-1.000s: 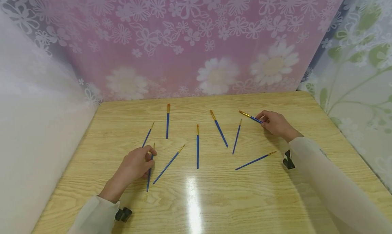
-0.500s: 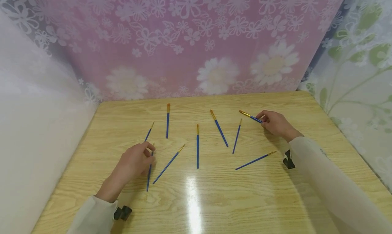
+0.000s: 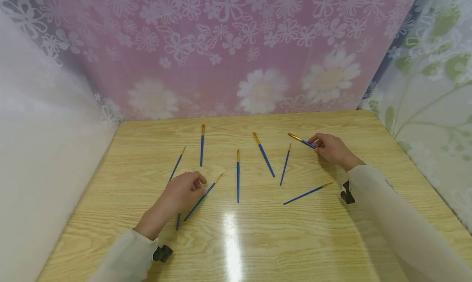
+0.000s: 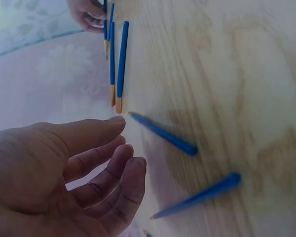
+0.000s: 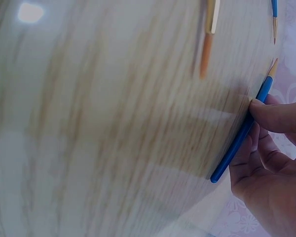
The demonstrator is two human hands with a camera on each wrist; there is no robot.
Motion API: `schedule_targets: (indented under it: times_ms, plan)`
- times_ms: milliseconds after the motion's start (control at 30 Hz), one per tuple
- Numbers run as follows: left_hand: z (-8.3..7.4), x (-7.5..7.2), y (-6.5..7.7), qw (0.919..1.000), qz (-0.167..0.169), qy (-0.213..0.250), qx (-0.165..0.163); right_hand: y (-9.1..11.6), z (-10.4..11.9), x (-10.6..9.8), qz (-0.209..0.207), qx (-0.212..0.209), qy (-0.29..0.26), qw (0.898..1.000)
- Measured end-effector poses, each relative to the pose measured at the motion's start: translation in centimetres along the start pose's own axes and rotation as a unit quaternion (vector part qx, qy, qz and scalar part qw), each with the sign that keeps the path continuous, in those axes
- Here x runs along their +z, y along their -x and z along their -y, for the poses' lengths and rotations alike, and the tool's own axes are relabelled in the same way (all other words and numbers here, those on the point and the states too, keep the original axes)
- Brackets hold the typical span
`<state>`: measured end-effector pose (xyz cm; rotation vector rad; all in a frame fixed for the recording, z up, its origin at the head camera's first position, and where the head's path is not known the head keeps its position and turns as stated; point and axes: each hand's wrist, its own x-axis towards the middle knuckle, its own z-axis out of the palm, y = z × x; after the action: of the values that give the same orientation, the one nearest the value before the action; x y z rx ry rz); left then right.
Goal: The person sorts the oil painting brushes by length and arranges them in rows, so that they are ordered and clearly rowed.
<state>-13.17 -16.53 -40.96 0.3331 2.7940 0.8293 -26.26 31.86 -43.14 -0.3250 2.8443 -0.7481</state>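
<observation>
With the centre brush [image 3: 238, 180] on the surface [image 3: 280, 241] as my clock's hub, I see nearest me, at 8 o'clock, the half-hidden brush [image 3: 178, 221] poking out below my left hand [image 3: 182, 194]. That hand grips nothing, thumb apart from loosely bent fingers, right by the slanting brush [image 3: 202, 199]; whether it touches, I can't fairly tell from these angles. The lone brush [image 3: 306, 194] lies just past 3, the thin brush [image 3: 285, 165] between 2 and 3, the leftmost brush [image 3: 177, 163] at 9, the angled brush [image 3: 264, 155] at 2. Farther out, past 2 o'clock, my right hand [image 3: 331, 148] pinches the held brush [image 3: 300, 140] by its blue handle; the far brush [image 3: 202, 146] lies at 10. I'd call it early: one brush is in hand, the other eight lie spread about, unheld.
</observation>
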Motion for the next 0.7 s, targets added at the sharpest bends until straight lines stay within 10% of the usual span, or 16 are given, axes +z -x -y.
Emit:
schedule_targets:
  times_ms: [700]
  plan:
    - [-1.3, 2.2, -0.9, 1.0000, 0.000, -0.008, 0.003, 0.2, 0.3, -0.2, 0.000, 0.002, -0.008, 1.000]
